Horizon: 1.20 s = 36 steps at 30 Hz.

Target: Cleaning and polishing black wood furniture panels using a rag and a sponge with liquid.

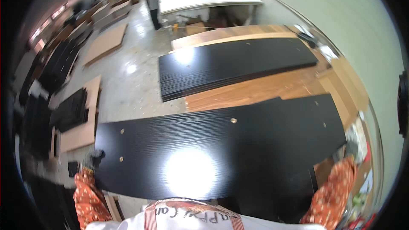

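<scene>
A long black wood-grain panel (204,140) lies across in front of me, with several small light-coloured round fittings or holes in its face. At its left end my left hand (92,159), in a dark glove, is closed round the edge. My right hand (351,148), in a greyish glove, holds the opposite end near the corner; its fingers are partly hidden. Orange patterned sleeves cover both forearms. Beyond this panel, a stack of similar black panels (234,64) rests on a wood-coloured surface (251,88). Another dark surface shows below the panel's near right edge.
Brown cardboard (347,87) leans by the pale green wall (362,30) on the right. Across the floor on the left lie dark boards (71,110) on a light board. A white table (208,2) with containers stands at the back, with a person (151,0) beside it.
</scene>
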Tool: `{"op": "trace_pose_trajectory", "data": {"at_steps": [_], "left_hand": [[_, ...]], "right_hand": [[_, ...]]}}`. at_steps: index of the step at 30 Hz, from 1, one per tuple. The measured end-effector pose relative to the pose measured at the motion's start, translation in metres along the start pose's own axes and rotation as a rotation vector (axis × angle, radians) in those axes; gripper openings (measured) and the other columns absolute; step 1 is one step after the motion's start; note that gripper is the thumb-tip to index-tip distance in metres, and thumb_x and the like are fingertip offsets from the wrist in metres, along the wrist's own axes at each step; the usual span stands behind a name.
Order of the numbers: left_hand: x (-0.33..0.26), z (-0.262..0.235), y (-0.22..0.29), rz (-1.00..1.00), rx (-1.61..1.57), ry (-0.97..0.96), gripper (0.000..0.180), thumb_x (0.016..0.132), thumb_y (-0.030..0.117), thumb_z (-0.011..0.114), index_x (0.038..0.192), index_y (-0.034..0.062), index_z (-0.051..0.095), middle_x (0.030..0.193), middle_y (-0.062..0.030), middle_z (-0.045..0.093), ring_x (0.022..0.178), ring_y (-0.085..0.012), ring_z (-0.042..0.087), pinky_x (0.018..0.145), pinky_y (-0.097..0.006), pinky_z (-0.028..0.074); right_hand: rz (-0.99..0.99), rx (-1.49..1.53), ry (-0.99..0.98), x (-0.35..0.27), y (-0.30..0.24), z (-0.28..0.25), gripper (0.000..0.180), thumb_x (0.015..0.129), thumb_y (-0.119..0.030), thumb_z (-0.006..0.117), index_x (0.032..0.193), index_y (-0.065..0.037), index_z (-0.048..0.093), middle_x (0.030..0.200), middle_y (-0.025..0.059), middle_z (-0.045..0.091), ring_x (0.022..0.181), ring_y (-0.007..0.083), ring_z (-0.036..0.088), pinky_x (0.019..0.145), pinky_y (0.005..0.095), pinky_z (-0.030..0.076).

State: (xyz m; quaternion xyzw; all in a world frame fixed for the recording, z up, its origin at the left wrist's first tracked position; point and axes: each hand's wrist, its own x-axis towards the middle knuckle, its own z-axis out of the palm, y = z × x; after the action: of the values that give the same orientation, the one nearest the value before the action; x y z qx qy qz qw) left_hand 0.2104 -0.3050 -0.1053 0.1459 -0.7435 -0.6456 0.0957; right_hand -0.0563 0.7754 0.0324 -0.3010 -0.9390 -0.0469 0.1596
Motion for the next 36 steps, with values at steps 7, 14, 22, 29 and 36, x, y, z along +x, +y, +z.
{"op": "trace_pose_trajectory", "data": {"at_steps": [7, 14, 22, 29, 36], "left_hand": [[-0.005, 0.045, 0.067, -0.21, -0.358, 0.019, 0.048, 0.074, 0.007, 0.072, 0.119, -0.0003, 0.057, 0.086, -0.002, 0.061, 0.071, -0.0158, 0.057, 0.082, -0.036, 0.051], [-0.011, 0.054, 0.091, -0.221, -0.341, -0.012, 0.037, 0.081, 0.011, 0.07, 0.114, -0.0005, 0.061, 0.101, -0.0083, 0.068, 0.095, -0.0189, 0.065, 0.088, -0.036, 0.052], [0.003, 0.088, 0.138, -0.163, -0.525, 0.026, 0.046, 0.079, 0.013, 0.072, 0.121, -0.0009, 0.059, 0.11, -0.0093, 0.067, 0.096, -0.0189, 0.065, 0.09, -0.033, 0.052], [0.045, 0.057, 0.093, -0.186, -0.617, 0.007, 0.034, 0.078, 0.008, 0.07, 0.109, -0.0038, 0.066, 0.097, -0.0101, 0.071, 0.086, -0.018, 0.067, 0.083, -0.032, 0.054], [0.075, 0.046, 0.035, -0.324, -0.601, -0.065, 0.034, 0.077, 0.012, 0.071, 0.107, -0.0029, 0.067, 0.096, -0.0069, 0.069, 0.085, -0.0159, 0.065, 0.081, -0.028, 0.052]], "right_hand": [[-0.119, 0.303, -0.13, -0.11, -0.023, 0.013, 0.039, 0.096, -0.031, 0.046, 0.127, -0.011, 0.055, 0.11, 0.0254, 0.061, 0.1, 0.0413, 0.059, 0.089, 0.0466, 0.047], [-0.345, 0.413, -0.079, -0.141, -0.107, -0.003, 0.038, 0.095, -0.032, 0.048, 0.125, -0.01, 0.056, 0.107, 0.0247, 0.062, 0.096, 0.0405, 0.06, 0.086, 0.0463, 0.048], [-1.108, 0.596, -0.097, -0.269, -0.325, -0.127, 0.037, 0.095, -0.032, 0.049, 0.123, -0.009, 0.057, 0.103, 0.0239, 0.062, 0.092, 0.0397, 0.06, 0.083, 0.0461, 0.048], [-1.427, 0.463, -0.184, -0.316, -0.465, -0.132, 0.037, 0.094, -0.032, 0.05, 0.121, -0.008, 0.057, 0.099, 0.0232, 0.063, 0.088, 0.0389, 0.061, 0.08, 0.0458, 0.049], [-1.065, 0.32, -0.128, -0.227, -0.433, -0.108, 0.036, 0.094, -0.032, 0.052, 0.119, -0.007, 0.058, 0.095, 0.0225, 0.063, 0.084, 0.0382, 0.061, 0.077, 0.0456, 0.049]]}}
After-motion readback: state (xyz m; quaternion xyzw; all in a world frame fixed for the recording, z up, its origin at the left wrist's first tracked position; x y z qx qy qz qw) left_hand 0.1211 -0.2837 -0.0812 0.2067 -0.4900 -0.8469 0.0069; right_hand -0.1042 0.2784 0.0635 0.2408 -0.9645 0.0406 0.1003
